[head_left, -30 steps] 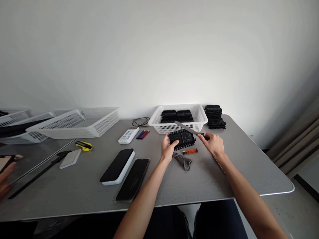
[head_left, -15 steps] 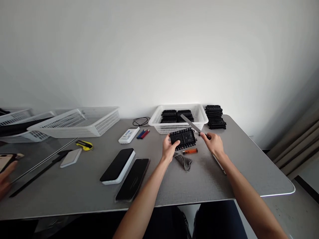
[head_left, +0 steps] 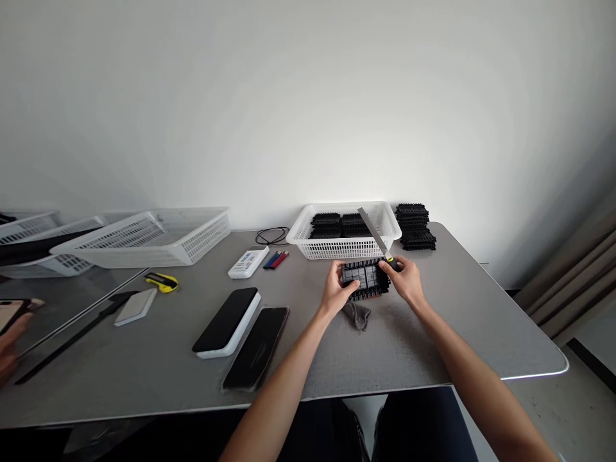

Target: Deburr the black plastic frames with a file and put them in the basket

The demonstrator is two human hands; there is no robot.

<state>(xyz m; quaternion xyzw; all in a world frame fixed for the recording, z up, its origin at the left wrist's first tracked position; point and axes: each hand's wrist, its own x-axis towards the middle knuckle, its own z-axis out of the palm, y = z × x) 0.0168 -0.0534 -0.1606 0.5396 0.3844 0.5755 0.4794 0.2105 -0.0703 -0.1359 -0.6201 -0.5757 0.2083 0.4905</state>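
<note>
My left hand (head_left: 338, 287) is closed on the left end of a black plastic part (head_left: 368, 277), a flat rectangle with toothed edges, with the thumb across its face. In my right hand (head_left: 405, 277) is a flat file (head_left: 373, 231) with a dark handle and a yellow band. Its grey blade points up and to the left, over the white basket. The fingers of my right hand are also at the part's right end. Just below the part lies a grey cloth (head_left: 359, 316), and an orange object mostly hidden by the part shows at its lower edge.
Similar black parts lie in a white basket (head_left: 344, 248) and in a stack (head_left: 414, 226) beside it. Leftward are a power bank (head_left: 226, 324), a phone (head_left: 257, 346), a white box (head_left: 248, 262), lighters (head_left: 276, 260), a yellow cutter (head_left: 162, 282) and another person's hand (head_left: 9, 346).
The black part has moved a little right and down and now shows its other face. My right hand has come in against its right end, with the file turned more upright.
</note>
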